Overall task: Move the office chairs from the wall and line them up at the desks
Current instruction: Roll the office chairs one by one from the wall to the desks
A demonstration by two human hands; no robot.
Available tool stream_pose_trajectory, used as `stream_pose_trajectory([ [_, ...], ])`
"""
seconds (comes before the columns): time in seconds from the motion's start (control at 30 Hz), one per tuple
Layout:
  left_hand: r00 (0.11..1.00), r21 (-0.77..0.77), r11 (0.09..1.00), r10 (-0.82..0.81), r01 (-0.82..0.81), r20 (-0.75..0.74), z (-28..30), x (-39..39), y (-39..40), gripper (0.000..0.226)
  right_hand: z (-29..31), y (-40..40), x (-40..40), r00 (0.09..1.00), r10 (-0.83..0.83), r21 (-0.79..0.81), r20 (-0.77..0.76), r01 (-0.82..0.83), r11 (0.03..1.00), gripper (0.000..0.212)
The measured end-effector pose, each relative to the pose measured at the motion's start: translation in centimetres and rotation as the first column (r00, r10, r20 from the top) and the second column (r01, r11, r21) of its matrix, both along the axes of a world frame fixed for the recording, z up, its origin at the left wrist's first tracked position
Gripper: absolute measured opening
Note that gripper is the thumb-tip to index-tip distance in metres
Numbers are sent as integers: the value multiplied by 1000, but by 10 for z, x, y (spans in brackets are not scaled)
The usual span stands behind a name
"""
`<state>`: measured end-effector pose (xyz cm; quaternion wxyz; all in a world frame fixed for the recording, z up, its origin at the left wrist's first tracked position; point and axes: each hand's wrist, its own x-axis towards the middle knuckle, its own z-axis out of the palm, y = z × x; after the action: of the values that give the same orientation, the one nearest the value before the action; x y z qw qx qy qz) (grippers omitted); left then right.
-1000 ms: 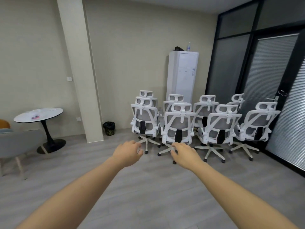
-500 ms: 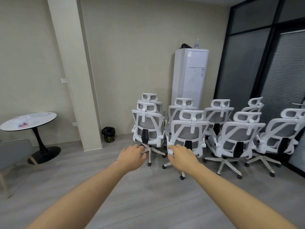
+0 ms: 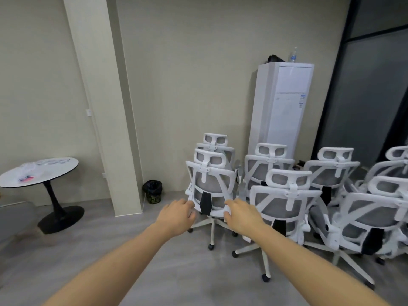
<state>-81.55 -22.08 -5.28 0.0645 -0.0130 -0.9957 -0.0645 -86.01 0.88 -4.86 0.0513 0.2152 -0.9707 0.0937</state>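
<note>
Several white office chairs with grey mesh backs stand bunched against the far wall, backs toward me. The front-left chair [image 3: 209,184] is nearest my hands. My left hand [image 3: 175,216] reaches to the lower left edge of its backrest, fingers loosely curled, just touching the frame. My right hand [image 3: 241,215] is at the lower right edge of the same backrest, fingers spread against it. Neither hand shows a closed grip. A second chair [image 3: 287,202] stands right beside it, with more chairs [image 3: 375,208] to the right. No desks are in view.
A square pillar [image 3: 106,107] rises on the left, with a small black bin [image 3: 152,192] at its foot. A round white table [image 3: 39,172] on a black pedestal is further left. A tall white air conditioner [image 3: 280,107] stands behind the chairs. Dark glass partitions [image 3: 375,96] close the right side.
I have walked closer to the chairs and turned slightly left. Both hands have reached forward from mid-air to the lower backrest of the front-left chair.
</note>
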Motion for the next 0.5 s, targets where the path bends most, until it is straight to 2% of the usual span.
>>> stream_pose_trajectory([
  [0.27, 998, 6, 998, -61, 61, 8, -4, -213, -57, 39, -7, -65, -205, 1000, -5, 27, -3, 5, 1000, 36],
  [0.5, 997, 3, 998, -58, 58, 47, -15, -385, -82, 39, -22, -83, -365, 1000, -18, 44, 20, 17, 999, 39],
])
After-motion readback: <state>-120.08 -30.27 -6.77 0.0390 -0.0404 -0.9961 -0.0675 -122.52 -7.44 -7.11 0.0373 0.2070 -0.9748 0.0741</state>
